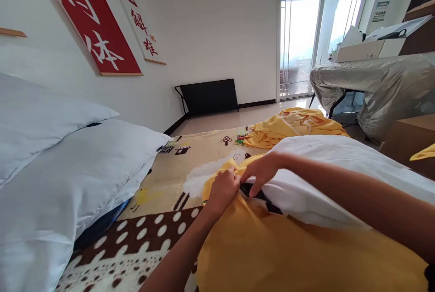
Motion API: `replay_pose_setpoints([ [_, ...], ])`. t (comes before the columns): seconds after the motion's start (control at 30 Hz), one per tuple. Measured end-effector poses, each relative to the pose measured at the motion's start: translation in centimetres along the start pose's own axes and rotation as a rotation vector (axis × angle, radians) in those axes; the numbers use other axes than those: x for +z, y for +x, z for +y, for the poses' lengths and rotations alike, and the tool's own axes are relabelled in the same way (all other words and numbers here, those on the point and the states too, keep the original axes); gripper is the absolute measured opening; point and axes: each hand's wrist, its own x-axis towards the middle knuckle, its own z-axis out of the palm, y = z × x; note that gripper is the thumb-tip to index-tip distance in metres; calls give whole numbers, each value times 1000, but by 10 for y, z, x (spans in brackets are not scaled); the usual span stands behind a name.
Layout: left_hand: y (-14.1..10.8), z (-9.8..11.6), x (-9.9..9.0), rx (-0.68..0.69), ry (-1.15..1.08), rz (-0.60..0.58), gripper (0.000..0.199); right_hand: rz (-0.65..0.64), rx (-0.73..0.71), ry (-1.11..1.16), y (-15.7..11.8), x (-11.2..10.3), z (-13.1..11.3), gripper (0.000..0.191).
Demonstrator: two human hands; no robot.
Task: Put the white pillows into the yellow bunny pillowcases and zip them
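Note:
A yellow pillowcase (292, 256) lies in front of me, partly around a plump white pillow (326, 183). My left hand (224, 188) is closed on the gathered yellow cloth at the pillowcase's edge. Right beside it, my right hand (263, 172) bends its fingers down at the same edge, thumb and forefinger around the cloth; some fingertips are hidden. Below the right thumb, a black patch (260, 194) shows between the white pillow and the yellow cloth. Both hands nearly touch each other.
Two white pillows (112, 160) are stacked on the left. Underneath everything spreads a patterned beige and brown blanket (163, 242). Crumpled yellow cloth (299, 122) lies at the far edge. A plastic-covered table (374, 72) with boxes stands at right; a black folded panel (209, 97) leans on the wall.

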Motion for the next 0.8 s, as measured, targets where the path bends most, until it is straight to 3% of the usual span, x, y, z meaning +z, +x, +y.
replay_pose_setpoints([
  [0.03, -4, -2, 1, 5, 2, -9, 29, -41, -26, 25, -10, -20, 8, 33],
  [0.1, -11, -3, 1, 7, 15, -18, 29, 73, 55, -32, -28, -46, 29, 63],
  [0.17, -18, -2, 1, 12, 36, -21, 29, 152, 265, -174, -42, -45, 50, 86],
  [0.2, -21, -1, 1, 17, 50, -22, 29, 153, 366, -238, -47, -36, 59, 88],
  [0.3, -27, 4, 2, 25, 121, -12, 31, 147, 502, -338, -53, 3, 71, 70],
  [0.4, -19, 12, 3, 22, 195, 27, 33, 203, 500, -408, -57, 30, 58, 55],
  [0.53, 18, 22, 8, 23, 206, 45, 29, 204, 414, -510, -64, 40, 19, 31],
  [0.63, 48, 33, 12, -5, 158, 38, 28, 186, 312, -616, -63, 50, -6, 31],
  [0.73, 60, 51, 9, -15, 116, 109, 31, 179, 219, -626, -50, 61, -14, 33],
  [0.8, 54, 64, 3, 29, 114, 170, 33, 175, 230, -565, -37, 60, -7, 28],
])
